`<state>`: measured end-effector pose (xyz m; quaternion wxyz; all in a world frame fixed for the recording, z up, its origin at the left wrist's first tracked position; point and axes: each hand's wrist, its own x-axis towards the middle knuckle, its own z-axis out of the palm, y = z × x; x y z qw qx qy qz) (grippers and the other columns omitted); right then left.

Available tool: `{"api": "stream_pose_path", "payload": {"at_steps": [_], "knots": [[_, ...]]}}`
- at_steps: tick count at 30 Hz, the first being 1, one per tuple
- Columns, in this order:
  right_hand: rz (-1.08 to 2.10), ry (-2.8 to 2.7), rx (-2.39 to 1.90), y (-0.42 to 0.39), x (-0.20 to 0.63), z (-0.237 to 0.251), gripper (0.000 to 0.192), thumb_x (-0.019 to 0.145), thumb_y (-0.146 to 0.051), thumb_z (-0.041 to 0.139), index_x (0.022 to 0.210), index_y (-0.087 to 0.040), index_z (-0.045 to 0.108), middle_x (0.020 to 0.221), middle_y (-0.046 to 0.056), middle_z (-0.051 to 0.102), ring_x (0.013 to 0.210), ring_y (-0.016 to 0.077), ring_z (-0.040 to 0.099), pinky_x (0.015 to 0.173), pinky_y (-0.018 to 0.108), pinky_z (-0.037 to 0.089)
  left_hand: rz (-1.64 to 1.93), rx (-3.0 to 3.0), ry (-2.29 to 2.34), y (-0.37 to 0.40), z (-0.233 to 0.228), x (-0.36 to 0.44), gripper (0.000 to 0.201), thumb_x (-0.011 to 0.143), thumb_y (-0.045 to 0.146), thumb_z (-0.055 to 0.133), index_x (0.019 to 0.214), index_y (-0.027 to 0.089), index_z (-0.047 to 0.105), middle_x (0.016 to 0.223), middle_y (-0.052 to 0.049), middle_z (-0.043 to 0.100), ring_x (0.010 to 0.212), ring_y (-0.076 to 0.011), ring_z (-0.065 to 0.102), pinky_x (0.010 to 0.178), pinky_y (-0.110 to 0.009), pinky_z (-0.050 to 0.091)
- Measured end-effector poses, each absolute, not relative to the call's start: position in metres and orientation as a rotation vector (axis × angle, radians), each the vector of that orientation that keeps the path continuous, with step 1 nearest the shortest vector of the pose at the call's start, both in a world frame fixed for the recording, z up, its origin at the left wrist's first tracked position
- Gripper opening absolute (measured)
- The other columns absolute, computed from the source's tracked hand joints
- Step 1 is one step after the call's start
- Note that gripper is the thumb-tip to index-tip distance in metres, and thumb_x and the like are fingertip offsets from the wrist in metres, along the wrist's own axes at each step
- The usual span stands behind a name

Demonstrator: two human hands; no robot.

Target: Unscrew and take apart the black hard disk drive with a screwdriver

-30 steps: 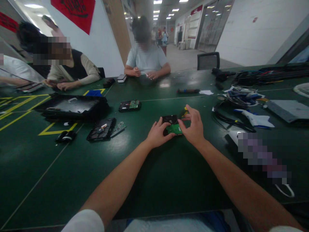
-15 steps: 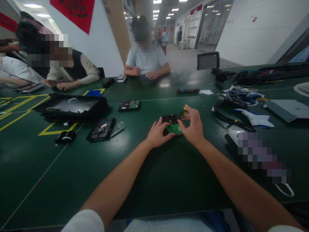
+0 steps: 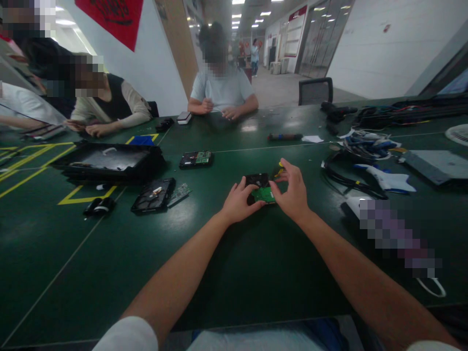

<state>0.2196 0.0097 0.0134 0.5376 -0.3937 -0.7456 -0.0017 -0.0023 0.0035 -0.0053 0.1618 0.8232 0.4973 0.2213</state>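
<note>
A black hard drive [image 3: 258, 181] with a green circuit board [image 3: 264, 195] on top lies on the dark green table [image 3: 153, 253], at the centre. My left hand [image 3: 239, 201] grips its left side. My right hand [image 3: 292, 191] holds its right side, fingers curled over the board's edge. A yellow-handled tool [image 3: 280, 170] lies just behind my right hand.
Another drive [image 3: 196, 159], an opened drive [image 3: 153, 195] with a loose board [image 3: 180, 194], and a black tray [image 3: 109, 161] lie to the left. Cables [image 3: 361, 146] and a grey box [image 3: 437, 165] crowd the right. People sit at the far side and far left.
My hands and the hard drive have stayed put. Only the people in the background have shifted slightly.
</note>
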Motion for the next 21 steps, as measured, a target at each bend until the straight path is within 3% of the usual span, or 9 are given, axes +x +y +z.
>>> {"api": "stream_pose_path", "payload": {"at_steps": [5, 11, 17, 21], "knots": [[0.021, -1.782, -0.928, 0.0108, 0.2196, 0.0119, 0.076, 0.101, -0.025, 0.064, 0.168, -0.035, 0.030, 0.152, 0.014, 0.054, 0.103, 0.0258, 0.074, 0.094, 0.050, 0.069, 0.634, 2.361, 1.423, 0.0039, -0.0062, -0.0024, 0.067, 0.096, 0.066, 0.066, 0.147, 0.024, 0.062, 0.170, -0.020, 0.045, 0.169, -0.0342, 0.020, 0.134, -0.060, 0.024], [-0.014, -1.776, -0.937, 0.0100, 0.2195, 0.0148, 0.073, 0.100, -0.031, 0.066, 0.166, -0.034, 0.034, 0.145, 0.014, 0.057, 0.102, 0.0275, 0.072, 0.086, 0.051, 0.070, 0.629, 2.359, 1.417, 0.0029, -0.0059, -0.0033, 0.067, 0.096, 0.066, 0.066, 0.148, 0.024, 0.062, 0.174, -0.021, 0.039, 0.169, -0.0353, 0.020, 0.134, -0.060, 0.024], [0.031, -1.792, -0.917, 0.0097, 0.2197, 0.0141, 0.067, 0.105, -0.030, 0.057, 0.167, -0.033, 0.032, 0.151, 0.015, 0.056, 0.111, 0.0282, 0.072, 0.096, 0.052, 0.068, 0.636, 2.356, 1.433, 0.0024, -0.0041, -0.0025, 0.066, 0.096, 0.066, 0.067, 0.146, 0.024, 0.062, 0.174, -0.020, 0.039, 0.169, -0.0350, 0.021, 0.134, -0.059, 0.025], [0.011, -1.785, -0.924, 0.0099, 0.2201, 0.0141, 0.066, 0.105, -0.033, 0.060, 0.166, -0.035, 0.035, 0.145, 0.013, 0.058, 0.108, 0.0276, 0.071, 0.093, 0.051, 0.069, 0.619, 2.348, 1.428, 0.0024, -0.0029, -0.0023, 0.066, 0.096, 0.065, 0.067, 0.147, 0.024, 0.061, 0.174, -0.020, 0.040, 0.169, -0.0350, 0.019, 0.134, -0.060, 0.024]]}}
